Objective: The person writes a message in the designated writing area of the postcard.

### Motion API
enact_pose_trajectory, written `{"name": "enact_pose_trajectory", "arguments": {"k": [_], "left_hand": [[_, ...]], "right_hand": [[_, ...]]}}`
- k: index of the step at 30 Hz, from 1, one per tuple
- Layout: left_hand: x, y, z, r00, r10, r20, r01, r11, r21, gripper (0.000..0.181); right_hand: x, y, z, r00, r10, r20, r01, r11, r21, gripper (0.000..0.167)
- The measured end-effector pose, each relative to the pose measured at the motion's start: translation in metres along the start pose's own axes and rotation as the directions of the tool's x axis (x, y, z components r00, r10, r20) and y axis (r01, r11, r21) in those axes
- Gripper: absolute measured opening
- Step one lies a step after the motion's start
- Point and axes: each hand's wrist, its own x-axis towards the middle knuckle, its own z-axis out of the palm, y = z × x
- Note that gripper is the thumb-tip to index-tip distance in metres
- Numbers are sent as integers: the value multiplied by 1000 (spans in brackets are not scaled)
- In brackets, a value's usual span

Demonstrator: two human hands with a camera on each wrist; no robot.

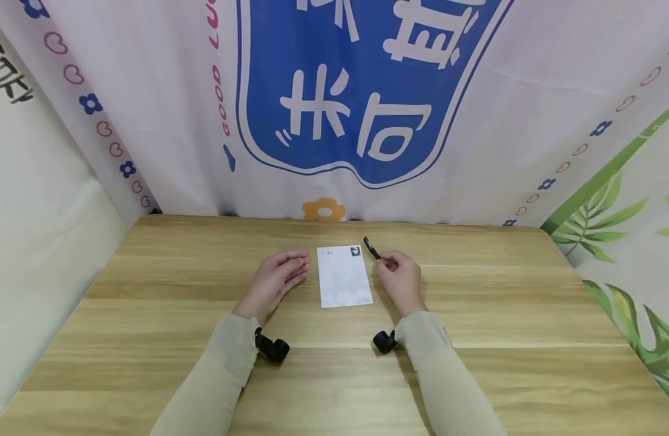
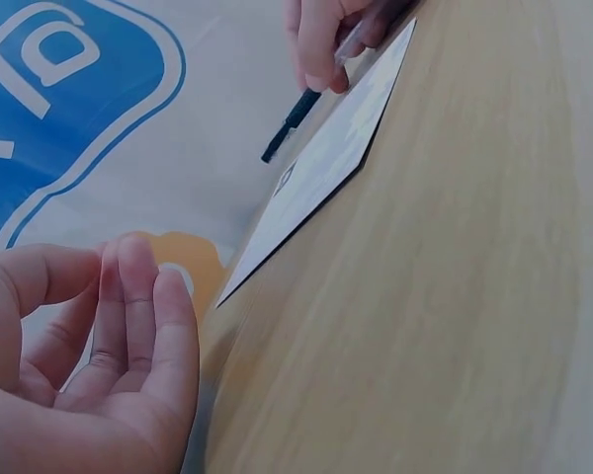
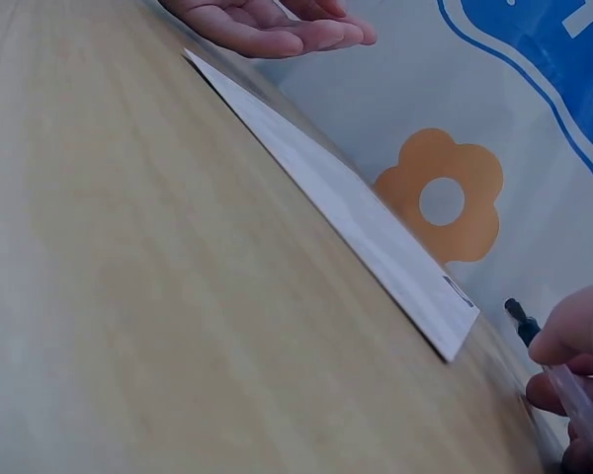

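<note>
A white card lies flat on the wooden table, with small print at its upper left and a dark stamp-like picture at its upper right corner. Just beyond its right edge, my right hand pinches a pen between thumb and fingers. The pen has a dark end pointing away from me and, in the right wrist view, a clear barrel. My left hand is left of the card, apart from it. Its fingers bend loosely towards the thumb, as the left wrist view shows, with nothing held between them.
The wooden table reaches back to a printed curtain with a blue sign and an orange flower. More cloth hangs at the left and right sides. A small black camera is strapped at the left wrist, another at the right.
</note>
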Motion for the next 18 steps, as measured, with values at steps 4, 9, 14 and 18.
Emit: {"name": "enact_pose_trajectory", "arguments": {"k": [4,9,14,18], "left_hand": [[1,1,1,1000,18,-8,-17,999,48,34],[1,6,0,996,85,-13,-80,971,226,36],[-1,15,-8,974,228,4,-194,820,539,37],[-5,22,-13,963,267,35,-226,733,641,37]], "right_hand": [[1,-1,0,1000,-7,-2,7,1000,-20,11],[4,-1,0,1000,-8,14,9,998,-68,13],[6,-1,0,999,-53,5,53,992,-118,13],[6,0,-2,998,-63,4,63,985,-161,13]]}}
